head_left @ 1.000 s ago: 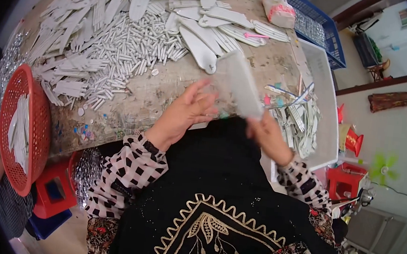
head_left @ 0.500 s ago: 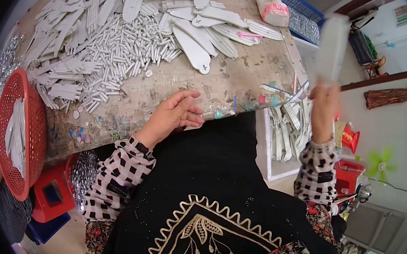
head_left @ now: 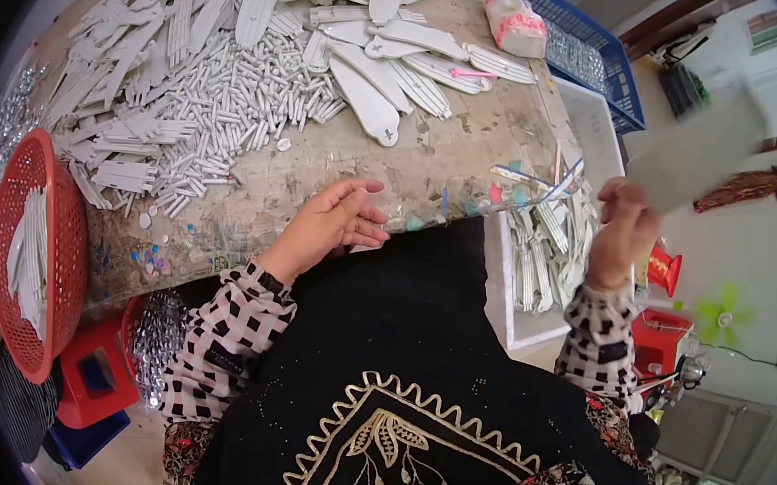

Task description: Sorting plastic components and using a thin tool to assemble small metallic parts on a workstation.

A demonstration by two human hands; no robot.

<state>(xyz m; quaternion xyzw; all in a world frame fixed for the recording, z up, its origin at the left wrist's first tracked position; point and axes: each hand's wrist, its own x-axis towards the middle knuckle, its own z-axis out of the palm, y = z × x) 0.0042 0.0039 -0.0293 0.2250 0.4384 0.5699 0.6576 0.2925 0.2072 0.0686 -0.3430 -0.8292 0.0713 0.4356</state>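
My right hand (head_left: pixel 622 224) is raised off the table's right edge and grips a flat white plastic piece (head_left: pixel 696 152), blurred by motion, above a white tray (head_left: pixel 531 329) of similar white strips. My left hand (head_left: pixel 332 222) rests open, palm up, on the worn tabletop (head_left: pixel 341 157) near its front edge, holding nothing. A heap of small white plastic rods and flat white frames (head_left: pixel 225 83) covers the table beyond it.
A red mesh basket (head_left: pixel 56 293) with white pieces hangs off the table's left. A blue crate (head_left: pixel 584 50) and a small pink-and-white bundle (head_left: pixel 516 24) sit at the far right. Red stools stand below, at left (head_left: pixel 95 373) and right (head_left: pixel 663 333).
My right hand lifted the white piece from in front of me and swung it up and out to the right. My left hand let go and turned open on the table.
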